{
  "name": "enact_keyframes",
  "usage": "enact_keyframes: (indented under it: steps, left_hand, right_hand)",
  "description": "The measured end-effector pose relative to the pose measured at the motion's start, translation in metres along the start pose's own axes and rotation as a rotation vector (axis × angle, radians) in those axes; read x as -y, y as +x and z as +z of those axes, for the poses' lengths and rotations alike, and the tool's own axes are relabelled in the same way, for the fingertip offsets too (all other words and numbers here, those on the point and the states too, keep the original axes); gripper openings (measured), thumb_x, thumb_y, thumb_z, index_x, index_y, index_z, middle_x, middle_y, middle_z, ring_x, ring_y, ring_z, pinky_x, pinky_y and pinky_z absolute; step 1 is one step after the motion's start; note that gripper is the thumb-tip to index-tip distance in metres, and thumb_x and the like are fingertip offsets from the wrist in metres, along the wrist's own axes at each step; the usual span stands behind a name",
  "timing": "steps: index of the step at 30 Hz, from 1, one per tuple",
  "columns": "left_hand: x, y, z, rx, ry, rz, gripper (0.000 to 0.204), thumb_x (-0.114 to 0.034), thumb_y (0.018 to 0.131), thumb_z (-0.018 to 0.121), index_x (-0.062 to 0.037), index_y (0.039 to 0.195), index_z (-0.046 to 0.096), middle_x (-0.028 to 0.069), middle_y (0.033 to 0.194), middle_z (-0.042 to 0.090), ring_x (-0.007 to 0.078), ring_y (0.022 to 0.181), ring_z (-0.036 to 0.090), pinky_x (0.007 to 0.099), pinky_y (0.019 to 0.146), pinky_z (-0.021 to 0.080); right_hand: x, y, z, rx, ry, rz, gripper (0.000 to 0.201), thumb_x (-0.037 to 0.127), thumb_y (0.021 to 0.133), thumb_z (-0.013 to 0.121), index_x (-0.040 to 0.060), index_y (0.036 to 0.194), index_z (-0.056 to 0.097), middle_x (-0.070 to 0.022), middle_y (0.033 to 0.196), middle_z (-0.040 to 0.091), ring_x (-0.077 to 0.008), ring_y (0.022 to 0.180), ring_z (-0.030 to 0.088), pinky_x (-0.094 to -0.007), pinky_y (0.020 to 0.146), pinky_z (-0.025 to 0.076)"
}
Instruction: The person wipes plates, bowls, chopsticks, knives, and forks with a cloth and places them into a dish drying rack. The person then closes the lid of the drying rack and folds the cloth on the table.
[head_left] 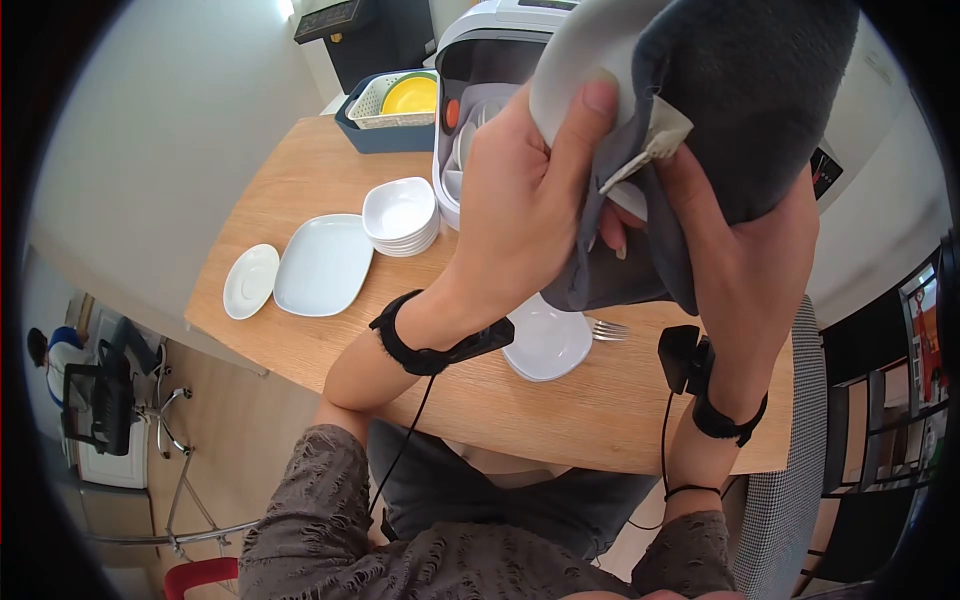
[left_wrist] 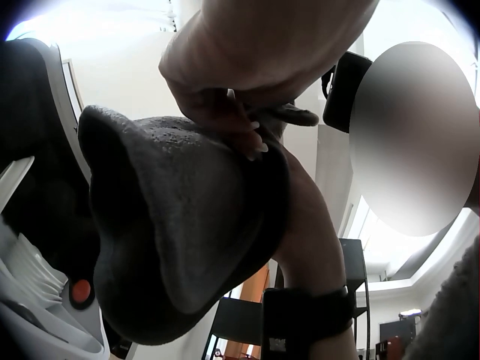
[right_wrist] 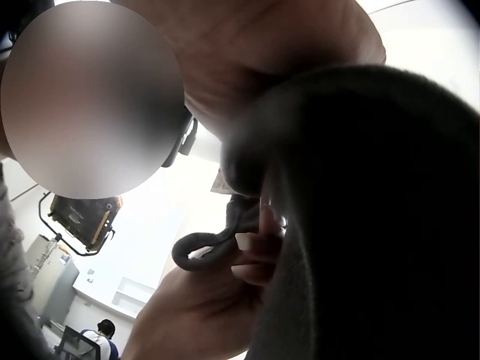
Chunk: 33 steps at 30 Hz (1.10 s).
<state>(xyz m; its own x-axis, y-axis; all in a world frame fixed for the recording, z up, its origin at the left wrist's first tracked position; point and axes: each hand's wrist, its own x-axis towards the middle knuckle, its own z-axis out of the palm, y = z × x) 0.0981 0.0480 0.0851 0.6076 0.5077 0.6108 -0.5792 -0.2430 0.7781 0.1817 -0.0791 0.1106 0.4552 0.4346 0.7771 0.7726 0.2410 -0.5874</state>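
Note:
Raised above the table, my left hand grips a white dish, its thumb lying on the front. A dark grey cloth drapes over much of the dish and hides its far side. My right hand holds the bunched cloth against it from the other side. A pale tag sticks out of the cloth between the two thumbs. In the left wrist view the cloth hangs down in a loose fold, and in the right wrist view fingertips show at its edge.
Below the hands a white plate lies beside a fork. To the left are stacked white bowls, a square plate and a small oval dish. Behind stand an open white dishwasher holding dishes and a blue bin.

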Motion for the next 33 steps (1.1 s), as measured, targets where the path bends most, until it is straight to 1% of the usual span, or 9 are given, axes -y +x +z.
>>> enact_keyframes:
  steps: [9, 12, 19, 22, 24, 28, 30, 31, 33]
  left_hand:
    - [0.007, 0.001, 0.001, -0.043, -0.088, -0.015, 0.013, -0.007, 0.100, 0.050, 0.0035, 0.108, 0.052, 0.0126, 0.078, 0.065, 0.0187, 0.052, 0.066, 0.0241, 0.042, 0.050]
    - [0.017, 0.003, -0.002, -0.049, -0.064, 0.008, 0.043, -0.040, 0.104, 0.048, 0.0031, 0.106, 0.055, 0.0091, 0.079, 0.067, 0.0128, 0.049, 0.063, 0.0209, 0.039, 0.047]
    - [0.018, 0.013, -0.010, -0.112, -0.050, 0.045, 0.020, -0.018, 0.102, 0.052, 0.0015, 0.101, 0.057, 0.0108, 0.077, 0.067, 0.0118, 0.050, 0.060, 0.0210, 0.040, 0.042]
    - [0.013, 0.018, -0.021, -0.155, -0.068, -0.016, 0.030, -0.029, 0.102, 0.053, -0.0019, 0.094, 0.062, 0.0093, 0.073, 0.067, 0.0077, 0.047, 0.049, 0.0196, 0.040, 0.034]
    - [0.012, 0.023, -0.031, -0.113, -0.208, -0.160, 0.028, -0.027, 0.101, 0.053, -0.0014, 0.094, 0.062, 0.0097, 0.074, 0.068, 0.0073, 0.045, 0.044, 0.0209, 0.040, 0.030]
    - [0.008, 0.028, -0.043, 0.099, -0.258, -0.405, 0.026, -0.020, 0.100, 0.050, 0.0045, 0.107, 0.058, 0.0173, 0.083, 0.071, 0.0092, 0.048, 0.049, 0.0215, 0.041, 0.033]
    - [0.012, 0.029, -0.044, 0.171, -0.245, -0.454, 0.026, -0.020, 0.100, 0.051, 0.0042, 0.108, 0.058, 0.0166, 0.085, 0.071, 0.0091, 0.049, 0.050, 0.0212, 0.042, 0.035]
    - [0.017, 0.031, -0.045, 0.264, -0.185, -0.524, 0.026, -0.020, 0.100, 0.052, 0.0037, 0.109, 0.058, 0.0166, 0.086, 0.072, 0.0089, 0.050, 0.051, 0.0210, 0.042, 0.036]
    - [0.024, 0.032, -0.041, 0.394, -0.118, -0.670, 0.029, -0.021, 0.101, 0.053, 0.0010, 0.119, 0.055, 0.0154, 0.087, 0.072, 0.0086, 0.052, 0.054, 0.0204, 0.043, 0.038]
  right_hand:
    - [-0.014, 0.005, 0.002, 0.056, -0.057, 0.056, 0.042, 0.021, 0.086, 0.079, -0.0036, 0.114, 0.060, -0.0111, 0.105, 0.071, -0.0166, 0.094, 0.067, -0.0281, 0.081, 0.052]
    - [-0.016, 0.007, -0.001, 0.098, -0.087, 0.067, 0.038, 0.021, 0.088, 0.077, -0.0043, 0.112, 0.062, -0.0112, 0.101, 0.072, -0.0157, 0.091, 0.068, -0.0274, 0.080, 0.052]
    - [-0.009, 0.009, -0.020, 0.192, -0.055, 0.196, 0.030, 0.021, 0.093, 0.071, -0.0059, 0.105, 0.068, -0.0116, 0.095, 0.073, -0.0153, 0.088, 0.068, -0.0276, 0.079, 0.052]
    - [-0.016, 0.011, -0.036, 0.043, -0.202, -0.015, 0.029, 0.019, 0.094, 0.070, -0.0063, 0.109, 0.069, -0.0130, 0.100, 0.073, -0.0159, 0.092, 0.068, -0.0274, 0.082, 0.052]
    - [-0.024, 0.016, -0.043, -0.478, -0.246, -0.139, 0.030, 0.015, 0.093, 0.069, -0.0071, 0.113, 0.068, -0.0142, 0.106, 0.072, -0.0168, 0.095, 0.069, -0.0273, 0.086, 0.052]
    - [0.013, 0.019, -0.071, -0.689, -0.090, -0.071, 0.031, 0.015, 0.092, 0.069, -0.0075, 0.113, 0.069, -0.0144, 0.111, 0.071, -0.0194, 0.096, 0.069, -0.0291, 0.089, 0.054]
    - [0.075, 0.019, -0.085, -0.778, 0.448, 0.411, 0.073, 0.055, 0.090, 0.067, -0.0120, 0.118, 0.056, -0.0194, 0.101, 0.067, -0.0244, 0.072, 0.067, -0.0283, 0.061, 0.055]
    - [0.055, 0.017, -0.091, -0.797, 0.450, 0.400, 0.073, 0.055, 0.090, 0.067, -0.0120, 0.118, 0.056, -0.0194, 0.101, 0.067, -0.0244, 0.072, 0.067, -0.0283, 0.061, 0.055]
    - [-0.007, 0.013, -0.105, -0.844, -0.023, -0.072, 0.033, 0.016, 0.090, 0.070, -0.0073, 0.114, 0.068, -0.0143, 0.111, 0.071, -0.0196, 0.096, 0.070, -0.0293, 0.089, 0.055]
